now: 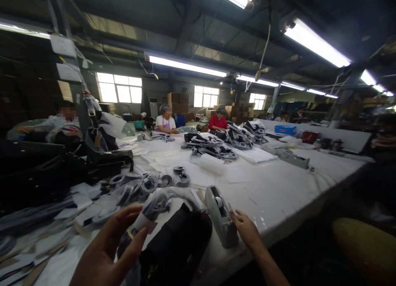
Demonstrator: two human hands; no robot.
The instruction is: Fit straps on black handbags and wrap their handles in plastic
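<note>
My left hand [111, 244] is closed around a plastic-wrapped bag handle [154, 205], with a white paper band on it near my fingertips. The handle arches over a black bag [176, 240] lying at the table's near edge. Just right of the bag stands a grey tape dispenser [221, 220] with a roll in its top. My right hand [246, 230] is at the dispenser's near right side, its fingertips bent in close against the cutting end. Whatever is between those fingertips is too small to make out.
Wrapped strap coils [150, 183] and paper scraps [80, 199] cover the table's left side. Black bags [58, 170] are piled beyond. Wrapped bundles [213, 143], a grey tray [293, 159] and a blue box [285, 130] stand farther back. Co-workers [167, 123] sit across the white table [278, 187].
</note>
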